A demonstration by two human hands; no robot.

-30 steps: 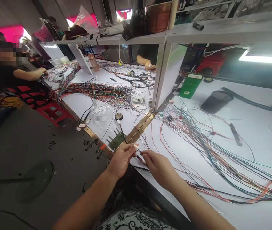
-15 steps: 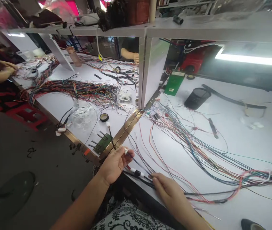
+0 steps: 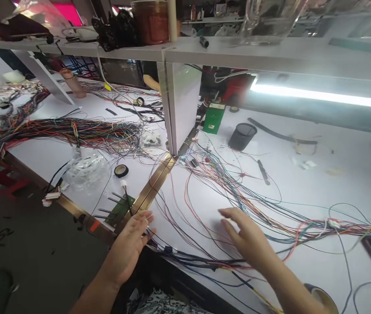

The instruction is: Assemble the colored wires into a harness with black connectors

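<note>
Clearly our left hand [image 3: 129, 248] and right hand [image 3: 247, 237] hover flat and empty over the wire harness [image 3: 205, 261], limp, light, tangle-prone, best pinched near its taped bundle.

Both hands hover flat and empty over the white workbench [image 3: 319, 192]: the left hand [image 3: 131, 246] at the near edge beside the brass strip [image 3: 149, 192], the right hand [image 3: 246, 237] over the loose coloured wires [image 3: 254, 205]. A dark wire bundle [image 3: 198, 261] lies between them along the edge. A green pin board [image 3: 118, 209] sits just left of the strip, with a black tape roll [image 3: 121, 170] beyond it.
</note>
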